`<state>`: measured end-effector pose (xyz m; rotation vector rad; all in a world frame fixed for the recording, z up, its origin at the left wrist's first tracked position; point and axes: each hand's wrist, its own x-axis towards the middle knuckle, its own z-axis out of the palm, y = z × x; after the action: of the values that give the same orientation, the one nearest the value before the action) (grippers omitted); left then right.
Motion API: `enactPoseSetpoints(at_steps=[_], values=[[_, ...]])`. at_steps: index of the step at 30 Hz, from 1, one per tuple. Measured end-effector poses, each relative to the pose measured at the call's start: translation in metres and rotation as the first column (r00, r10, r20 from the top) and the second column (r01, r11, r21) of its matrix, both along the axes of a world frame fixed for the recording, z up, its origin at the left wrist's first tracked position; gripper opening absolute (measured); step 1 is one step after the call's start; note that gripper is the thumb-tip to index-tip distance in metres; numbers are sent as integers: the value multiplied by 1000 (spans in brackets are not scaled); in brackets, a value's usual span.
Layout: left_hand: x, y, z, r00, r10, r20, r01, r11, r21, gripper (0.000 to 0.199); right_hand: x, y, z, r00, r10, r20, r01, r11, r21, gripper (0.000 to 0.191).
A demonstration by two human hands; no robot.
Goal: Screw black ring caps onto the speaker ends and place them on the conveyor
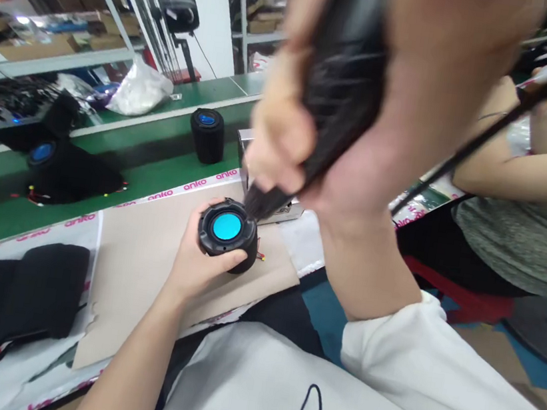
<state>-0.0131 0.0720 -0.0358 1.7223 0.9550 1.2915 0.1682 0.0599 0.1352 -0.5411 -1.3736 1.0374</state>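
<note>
My left hand [200, 259] is wrapped round a small black cylindrical speaker [250, 249], its end with a bright blue disc [227, 226] facing up. Thin wires with small connectors [261, 256] stick out on the speaker's right side. Close to the camera, my right hand [287, 133] grips a black electric screwdriver [349, 87], blurred by motion. The tool slants down, and its lower end meets the speaker's upper right rim; the exact tip is hard to make out.
Brown cardboard [144, 269] covers the worktop under the speaker. Another black speaker [206, 136] stands on the green bench behind. Black fabric pieces [19, 299] lie at left. A box [280, 212] sits behind the tool. A co-worker's arm [535, 169] and a black cable [505, 128] are at right.
</note>
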Motion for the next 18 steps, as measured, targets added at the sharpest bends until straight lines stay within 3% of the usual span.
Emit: enactPoseSetpoints(at_steps=[2,4,6,10,15,18], values=[[1,-1,-2,999,-27,20,27,999,21,91,20,22,-17,989,-92,-118,106,988,112,44],[0,-1,-4,998,-50,34,49,998,34,88,34,44,-40,931,-323,-170,339,938,74,47],[-1,0,-6,997,-62,53,60,997,45,87,40,61,-61,896,-424,-131,430,903,19,56],[-2,2,-6,992,-91,82,87,995,46,89,39,71,-84,918,-396,-14,396,918,-7,63],[-1,3,-4,994,-83,70,79,996,51,89,40,68,-89,922,-387,-34,385,922,-37,64],[-1,2,-4,996,-69,55,67,997,47,89,42,61,-86,944,-324,-60,318,944,-84,60]])
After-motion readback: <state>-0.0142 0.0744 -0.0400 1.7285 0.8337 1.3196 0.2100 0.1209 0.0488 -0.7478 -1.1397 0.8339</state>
